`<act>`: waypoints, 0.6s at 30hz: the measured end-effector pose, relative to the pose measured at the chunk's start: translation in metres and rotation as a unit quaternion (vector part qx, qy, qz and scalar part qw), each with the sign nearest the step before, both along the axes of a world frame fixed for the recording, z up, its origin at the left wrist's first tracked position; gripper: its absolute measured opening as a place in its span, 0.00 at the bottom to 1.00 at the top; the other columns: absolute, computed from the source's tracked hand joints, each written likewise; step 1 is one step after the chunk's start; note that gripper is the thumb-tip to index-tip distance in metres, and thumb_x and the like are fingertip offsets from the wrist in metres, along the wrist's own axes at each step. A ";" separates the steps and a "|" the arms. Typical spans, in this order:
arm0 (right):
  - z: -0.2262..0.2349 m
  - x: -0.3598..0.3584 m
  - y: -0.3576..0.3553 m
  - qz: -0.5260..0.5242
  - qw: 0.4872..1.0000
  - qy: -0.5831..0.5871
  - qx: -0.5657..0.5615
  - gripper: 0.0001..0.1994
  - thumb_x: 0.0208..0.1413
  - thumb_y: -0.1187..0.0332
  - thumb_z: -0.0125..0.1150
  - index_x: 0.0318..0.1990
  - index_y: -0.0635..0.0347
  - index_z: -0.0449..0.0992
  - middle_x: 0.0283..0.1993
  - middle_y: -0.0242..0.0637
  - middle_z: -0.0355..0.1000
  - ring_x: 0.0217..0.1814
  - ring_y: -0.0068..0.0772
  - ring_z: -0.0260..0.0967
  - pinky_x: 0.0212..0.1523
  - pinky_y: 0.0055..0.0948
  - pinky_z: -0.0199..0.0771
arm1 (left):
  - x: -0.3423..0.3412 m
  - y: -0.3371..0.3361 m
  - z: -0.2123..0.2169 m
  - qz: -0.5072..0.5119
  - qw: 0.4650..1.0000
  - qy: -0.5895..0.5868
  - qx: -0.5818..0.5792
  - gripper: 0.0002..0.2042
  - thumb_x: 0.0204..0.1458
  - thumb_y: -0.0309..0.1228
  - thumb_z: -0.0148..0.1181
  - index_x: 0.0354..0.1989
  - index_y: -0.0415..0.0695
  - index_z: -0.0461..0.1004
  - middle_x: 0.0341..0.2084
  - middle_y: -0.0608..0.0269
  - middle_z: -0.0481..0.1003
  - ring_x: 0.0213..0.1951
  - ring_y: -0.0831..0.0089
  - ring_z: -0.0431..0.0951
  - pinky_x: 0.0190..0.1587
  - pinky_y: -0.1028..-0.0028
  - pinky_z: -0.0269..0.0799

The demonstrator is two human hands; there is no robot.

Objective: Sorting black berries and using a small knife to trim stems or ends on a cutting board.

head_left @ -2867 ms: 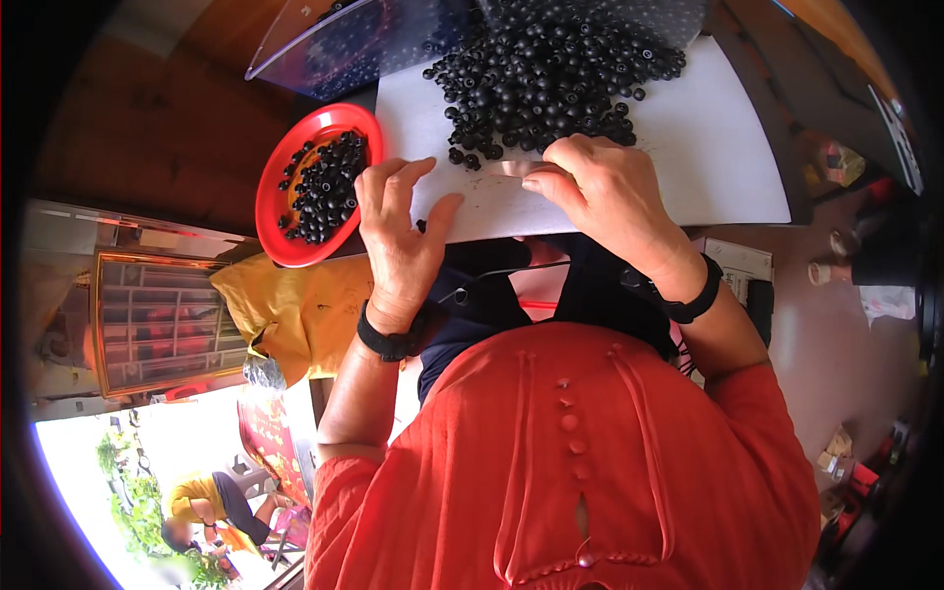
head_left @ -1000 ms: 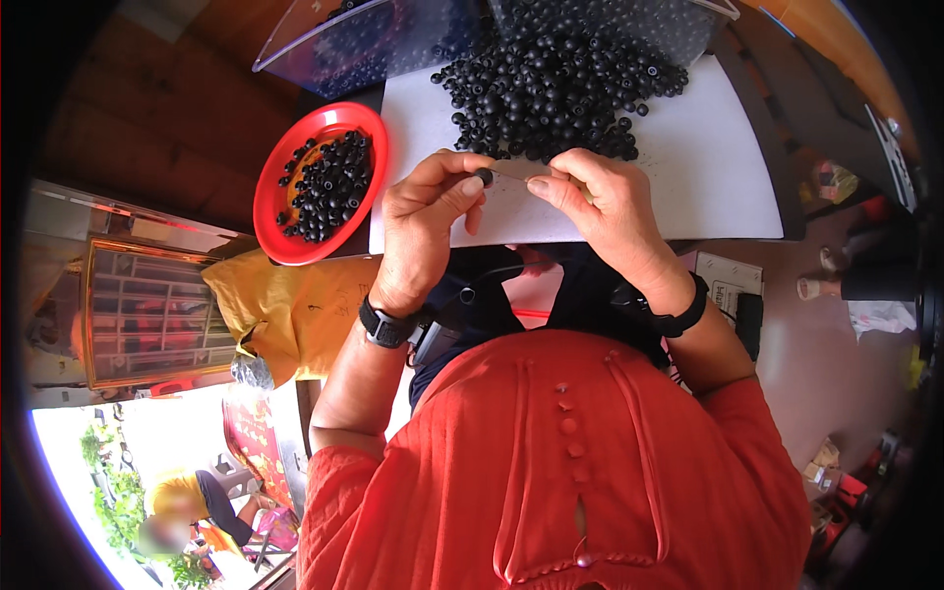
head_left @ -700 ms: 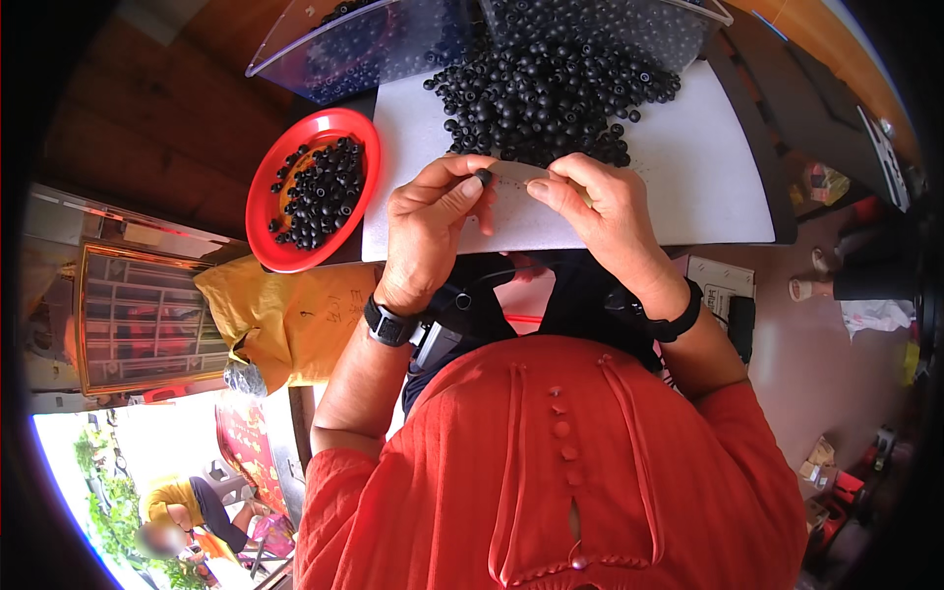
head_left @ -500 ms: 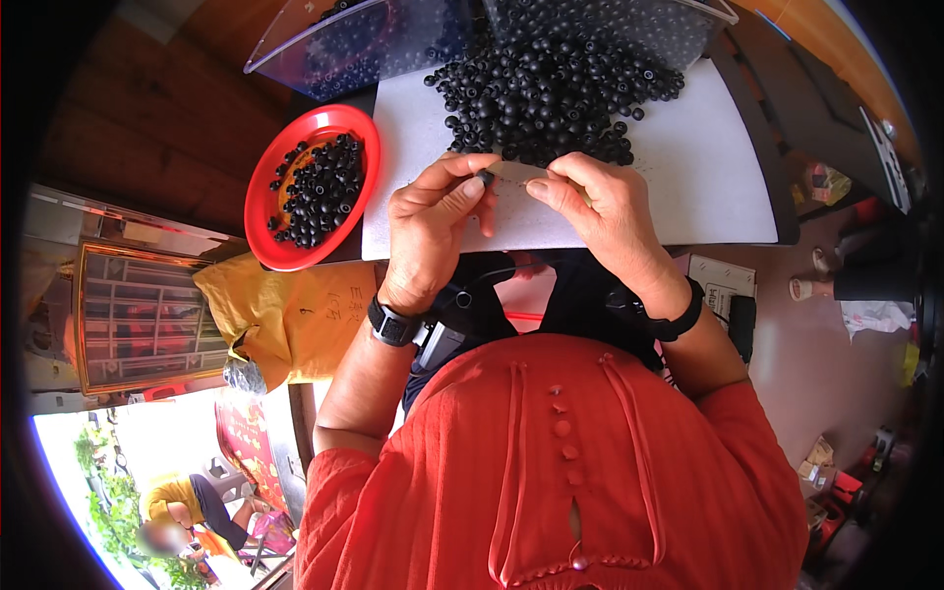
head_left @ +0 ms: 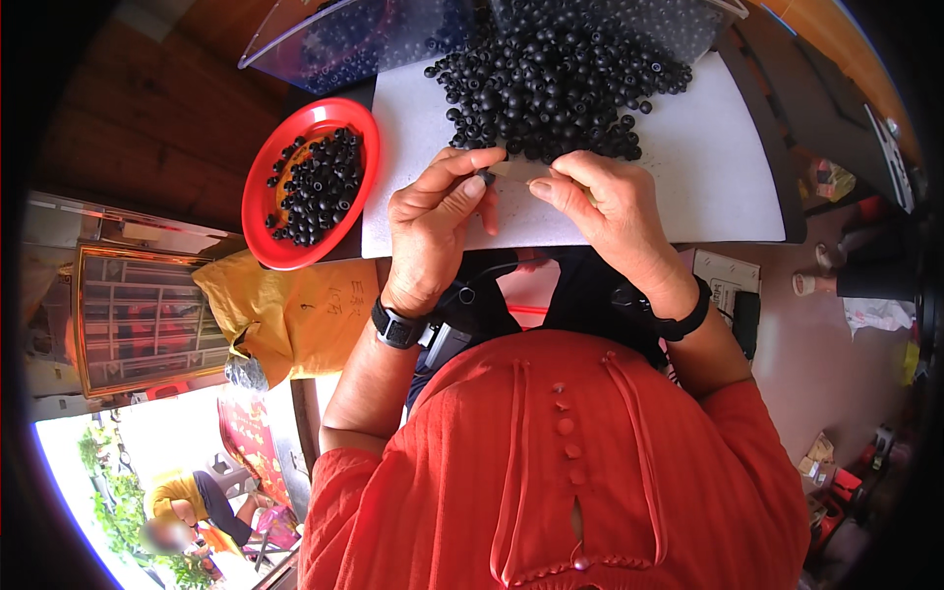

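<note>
My left hand [head_left: 433, 211] pinches a small black bead [head_left: 486, 177] between thumb and forefinger. In the fingers of my right hand [head_left: 610, 202] is a thin, flat, blade-like strip [head_left: 513, 171], its far end at the bead. The rest of the strip is hidden in my grip. Both hands are over the near edge of a white board [head_left: 723, 187]. Just beyond my fingertips spreads a large heap of black beads [head_left: 560, 84], round with holes. Left of my left hand, a red oval plate [head_left: 258, 187] holds many more black beads.
Clear plastic bins [head_left: 364, 49] stand behind the heap, with black beads inside. A yellow bag [head_left: 295, 310] is below the plate on the left. On the right, a carton [head_left: 723, 280] sits below the board's edge. Another person [head_left: 202, 501] sits far off at lower left.
The strip tilts slightly differently against the bead, and my right hand has shifted a little to the right. Both grips stay as they were.
</note>
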State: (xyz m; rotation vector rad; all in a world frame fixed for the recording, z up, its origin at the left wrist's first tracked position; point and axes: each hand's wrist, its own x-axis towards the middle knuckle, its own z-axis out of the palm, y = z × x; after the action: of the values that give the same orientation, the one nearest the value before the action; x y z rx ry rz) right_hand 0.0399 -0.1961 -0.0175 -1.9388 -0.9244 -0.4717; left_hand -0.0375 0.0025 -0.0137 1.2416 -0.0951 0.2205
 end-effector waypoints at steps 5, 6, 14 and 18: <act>0.000 0.000 -0.001 0.006 1.000 -0.002 -0.003 0.15 0.58 0.60 0.73 0.29 0.59 0.75 0.21 0.37 0.70 0.19 0.40 0.69 0.21 0.38 0.66 | 0.000 -0.001 0.001 0.002 1.000 0.001 0.005 0.14 0.66 0.16 0.52 0.56 0.33 0.80 0.38 0.64 0.70 0.34 0.75 0.75 0.35 0.76 0.76; 0.000 0.001 -0.001 0.008 1.000 -0.006 -0.003 0.15 0.58 0.60 0.73 0.29 0.59 0.75 0.21 0.37 0.70 0.19 0.40 0.69 0.21 0.38 0.66 | 0.000 -0.001 0.001 0.002 1.000 -0.001 0.004 0.14 0.66 0.16 0.52 0.55 0.33 0.80 0.39 0.64 0.70 0.34 0.75 0.75 0.35 0.76 0.76; -0.008 0.004 0.000 0.007 0.999 -0.047 -0.010 0.14 0.55 0.60 0.75 0.30 0.58 0.76 0.22 0.35 0.71 0.22 0.39 0.72 0.22 0.38 0.68 | -0.002 -0.002 0.001 0.007 1.000 -0.002 -0.004 0.13 0.66 0.15 0.51 0.53 0.33 0.80 0.40 0.63 0.72 0.34 0.76 0.76 0.34 0.76 0.76; -0.008 0.003 0.001 0.001 0.998 -0.064 -0.014 0.14 0.55 0.60 0.75 0.31 0.58 0.76 0.22 0.34 0.72 0.22 0.38 0.73 0.23 0.37 0.70 | -0.003 -0.001 0.000 0.006 1.000 0.002 -0.003 0.12 0.66 0.15 0.51 0.52 0.32 0.80 0.42 0.62 0.73 0.34 0.76 0.76 0.35 0.76 0.77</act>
State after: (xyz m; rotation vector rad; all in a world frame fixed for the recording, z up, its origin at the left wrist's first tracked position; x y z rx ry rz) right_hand 0.0430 -0.1956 -0.0255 -1.9508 -1.0191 -0.5899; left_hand -0.0400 0.0011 -0.0132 1.2374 -0.0840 0.2288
